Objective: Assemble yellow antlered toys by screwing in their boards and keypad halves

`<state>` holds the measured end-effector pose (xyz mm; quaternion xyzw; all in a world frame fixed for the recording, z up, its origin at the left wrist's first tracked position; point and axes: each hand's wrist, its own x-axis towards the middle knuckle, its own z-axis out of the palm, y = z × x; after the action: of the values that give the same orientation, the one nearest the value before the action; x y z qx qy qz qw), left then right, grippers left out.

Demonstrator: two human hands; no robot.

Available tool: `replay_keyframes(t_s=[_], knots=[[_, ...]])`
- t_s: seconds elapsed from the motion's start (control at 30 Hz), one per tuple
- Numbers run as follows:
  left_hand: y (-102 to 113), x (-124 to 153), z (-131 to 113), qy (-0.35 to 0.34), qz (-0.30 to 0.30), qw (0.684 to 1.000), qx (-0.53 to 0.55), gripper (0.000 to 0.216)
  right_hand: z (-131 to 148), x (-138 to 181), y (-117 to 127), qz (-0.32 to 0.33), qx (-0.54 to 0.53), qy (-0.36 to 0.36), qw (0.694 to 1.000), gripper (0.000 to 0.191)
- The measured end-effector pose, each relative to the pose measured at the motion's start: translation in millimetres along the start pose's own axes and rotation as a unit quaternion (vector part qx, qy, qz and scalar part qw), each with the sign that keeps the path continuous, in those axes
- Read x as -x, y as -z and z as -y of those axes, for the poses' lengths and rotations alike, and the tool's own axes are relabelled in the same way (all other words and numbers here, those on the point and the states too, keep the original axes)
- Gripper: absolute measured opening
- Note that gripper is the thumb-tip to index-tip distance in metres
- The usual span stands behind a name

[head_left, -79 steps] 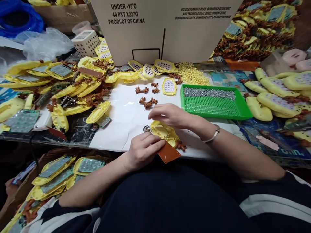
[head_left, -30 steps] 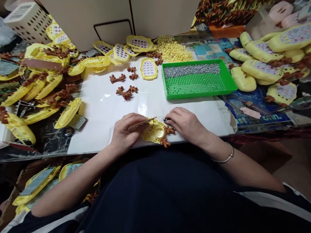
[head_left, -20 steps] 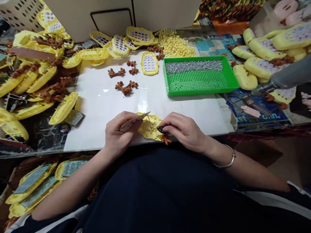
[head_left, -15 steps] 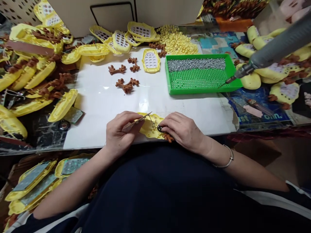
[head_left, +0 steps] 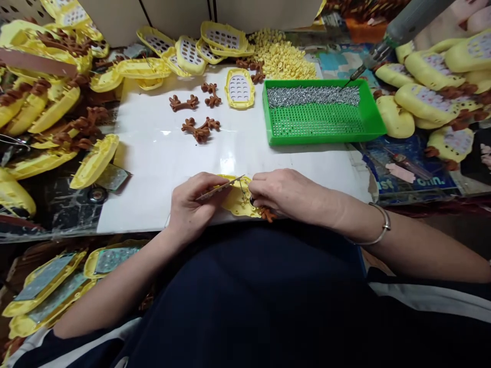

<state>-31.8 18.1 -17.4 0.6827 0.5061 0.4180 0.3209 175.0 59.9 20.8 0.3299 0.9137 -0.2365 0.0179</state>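
Note:
A yellow plastic toy shell (head_left: pixel 236 200) with brown antlers (head_left: pixel 267 214) lies at the near edge of the white sheet (head_left: pixel 161 153). My left hand (head_left: pixel 190 207) is closed on a thin brown circuit board (head_left: pixel 219 187), tilted up over the shell's left side. My right hand (head_left: pixel 286 194) rests on the shell's right side, fingertips pinched on a small dark round part (head_left: pixel 252 200) that is mostly hidden.
A green tray (head_left: pixel 368 120) of small metal screws (head_left: pixel 312 95) stands at the right. A grey power screwdriver (head_left: pixel 399 28) reaches over it from the upper right. Loose brown antlers (head_left: pixel 200 129), yellow shells (head_left: pixel 239 88) and yellow buttons (head_left: pixel 282 59) lie behind. More shells pile left, right and below the table.
My right hand brought the small round part onto the shell and now presses there. The screwdriver came in from the right and moved to the tray's far corner. The view tilted down.

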Motion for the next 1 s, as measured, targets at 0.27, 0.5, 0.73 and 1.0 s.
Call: replay_keyframes(t_s=[0.27, 0.5, 0.73, 1.0], knots=[[-2, -16, -5, 0.012, -0.082, 0.996, 0.007, 0.018, -17, 1, -10, -0.156, 0.028, 0.062, 0.985, 0.008], [-3, -19, -20, -0.007, -0.077, 0.997, -0.018, 0.029, 9, -4, -25, -0.395, 0.031, 0.112, 0.911, 0.054], [-9, -17, -28, -0.091, 0.059, 0.992, 0.066, 0.048, 16, -4, -30, -0.419, 0.006, 0.024, 0.908, 0.028], [-17, -19, -2, -0.141, 0.028, 0.976, -0.166, 0.046, 1, 13, -39, -0.429, -0.387, -0.168, 0.799, 0.031]])
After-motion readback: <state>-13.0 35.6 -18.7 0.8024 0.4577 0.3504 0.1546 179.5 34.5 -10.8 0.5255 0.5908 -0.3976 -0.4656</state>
